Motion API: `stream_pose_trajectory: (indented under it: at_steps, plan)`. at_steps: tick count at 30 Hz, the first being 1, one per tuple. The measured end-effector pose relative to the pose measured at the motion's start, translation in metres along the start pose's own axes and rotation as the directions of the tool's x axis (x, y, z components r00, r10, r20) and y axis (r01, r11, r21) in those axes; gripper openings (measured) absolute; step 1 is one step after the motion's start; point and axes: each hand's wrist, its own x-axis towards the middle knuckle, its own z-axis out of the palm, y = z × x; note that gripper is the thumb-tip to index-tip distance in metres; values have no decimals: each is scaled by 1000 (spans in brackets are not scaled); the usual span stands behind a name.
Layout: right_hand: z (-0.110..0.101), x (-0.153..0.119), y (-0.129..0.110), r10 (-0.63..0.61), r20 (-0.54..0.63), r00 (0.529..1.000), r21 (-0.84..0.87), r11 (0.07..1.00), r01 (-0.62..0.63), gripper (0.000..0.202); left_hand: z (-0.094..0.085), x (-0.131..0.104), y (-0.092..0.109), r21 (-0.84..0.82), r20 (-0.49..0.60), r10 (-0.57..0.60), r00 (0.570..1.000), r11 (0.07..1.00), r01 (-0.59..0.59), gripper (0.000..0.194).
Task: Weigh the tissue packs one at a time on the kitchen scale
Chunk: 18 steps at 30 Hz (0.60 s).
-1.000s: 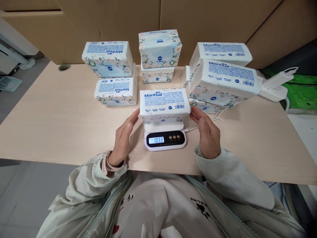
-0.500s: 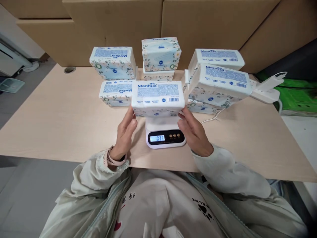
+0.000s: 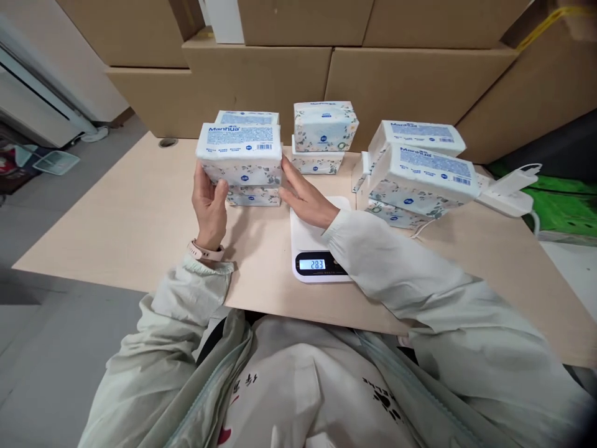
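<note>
Both my hands hold one tissue pack [image 3: 240, 152], white and blue with a flower print, by its two ends. My left hand [image 3: 209, 205] grips its left end, thumb on the near face. At its right end my right hand [image 3: 308, 196] presses with the fingers, the forearm crossing over the scale. The pack sits over the front of the left stack, where a lower pack [image 3: 254, 196] shows beneath it and another pack [image 3: 247, 118] behind. A white kitchen scale [image 3: 310, 239] bears no pack; its lit display [image 3: 312, 264] reads 28.3.
A middle stack of tissue packs [image 3: 324, 127] and a right stack [image 3: 424, 177] stand on the wooden table [image 3: 140, 236]. Cardboard boxes [image 3: 261, 78] line the back. A white power strip [image 3: 506, 196] with a cable lies at the right, near a green crate [image 3: 566, 205].
My hands have carried the tissue pack from above the scale leftward to the left stack. The display went from 103.3 to 28.3. The camera view has shifted.
</note>
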Motion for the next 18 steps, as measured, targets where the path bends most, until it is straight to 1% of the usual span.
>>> stream_pose_trajectory:
  at_steps: [2,4,6,7,8,9,10,11,12,13,14,15,16,17,18]
  plan:
    - [0,9,9,-1,37,999,-38,999,2,97,-2,5,-17,7,-43,-21,999,1000,21,86]
    - [-1,14,14,-2,92,996,-88,996,11,100,-3,8,-31,54,-44,-38,998,998,40,91]
    - [0,14,15,-8,139,990,-136,990,27,100,-6,7,-40,131,-37,-64,997,989,68,93]
    - [0,13,14,-15,149,989,-157,987,39,100,-8,5,-40,178,-48,-72,996,981,80,95]
    - [0,11,14,-27,139,990,-181,982,52,99,-9,3,-38,227,-71,-64,995,971,79,96]
    - [-1,8,14,-41,98,994,-207,977,61,97,-9,-1,-32,273,-101,-31,994,960,57,95]
    - [-3,5,16,-56,19,998,-233,971,59,93,-7,-5,-23,306,-125,26,992,952,14,93]
    - [-7,3,19,-70,-93,993,-256,966,44,89,-4,-10,-10,319,-134,94,987,947,-47,87]
    - [-13,1,24,-79,-227,971,-269,963,15,85,3,-16,4,301,-124,159,979,947,-115,80]
    - [-20,1,30,-76,-368,927,-262,965,-25,82,12,-21,21,250,-96,199,975,953,-170,71]
    - [-29,3,37,-55,-493,868,-232,970,-70,80,25,-25,36,170,-51,202,978,967,-191,64]
    - [-38,7,45,-12,-591,806,-178,977,-116,78,40,-27,50,67,5,166,986,984,-166,59]
    - [-47,12,52,56,-662,747,-101,982,-163,77,58,-26,59,-34,76,92,993,995,-89,56]
    - [-55,18,59,145,-705,694,-5,978,-209,76,78,-22,63,-122,150,-2,989,992,20,54]
    - [-63,25,64,246,-719,650,99,962,-254,76,98,-14,62,-199,205,-98,974,970,140,52]
